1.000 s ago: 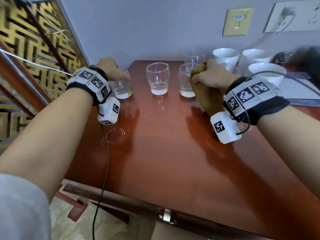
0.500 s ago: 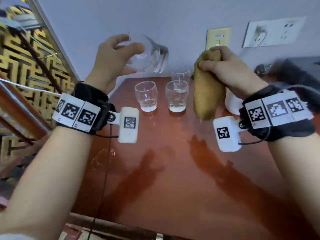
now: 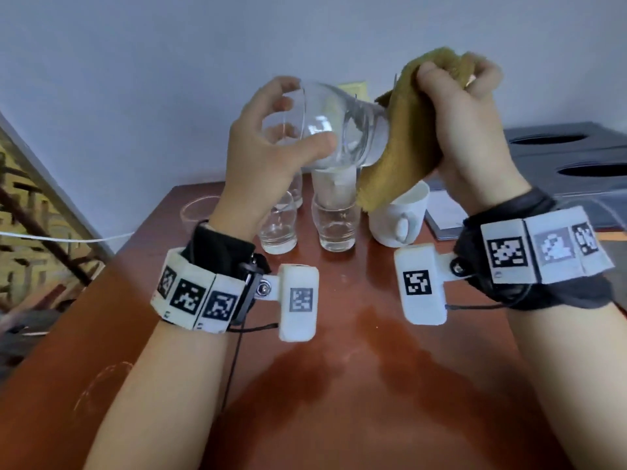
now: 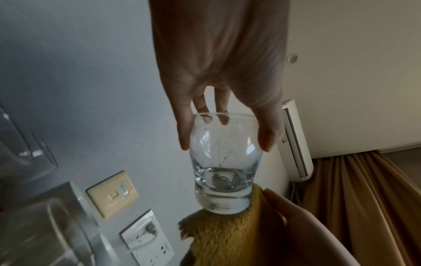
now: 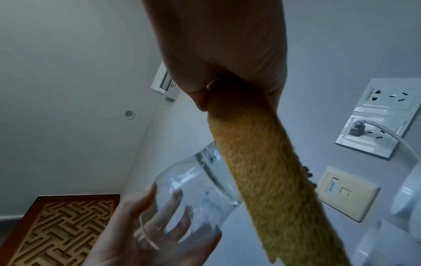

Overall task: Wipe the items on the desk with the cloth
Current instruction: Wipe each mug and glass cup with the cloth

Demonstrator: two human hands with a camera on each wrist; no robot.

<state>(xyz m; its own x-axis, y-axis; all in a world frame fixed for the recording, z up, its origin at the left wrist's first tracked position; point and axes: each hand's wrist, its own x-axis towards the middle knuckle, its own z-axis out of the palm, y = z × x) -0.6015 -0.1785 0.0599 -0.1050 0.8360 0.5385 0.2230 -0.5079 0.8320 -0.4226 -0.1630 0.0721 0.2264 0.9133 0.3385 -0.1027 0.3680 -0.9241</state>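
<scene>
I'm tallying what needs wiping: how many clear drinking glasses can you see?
5: one held glass in the left hand against the cloth; two front glasses on the desk; two rear glasses, partly hidden. More may be hidden.

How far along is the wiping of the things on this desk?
Nothing looks finished yet. In hand: the left hand holds a glass tipped sideways, its base against the yellow cloth gripped by the right hand. Left: the other glasses and white cup standing on the desk.
</scene>
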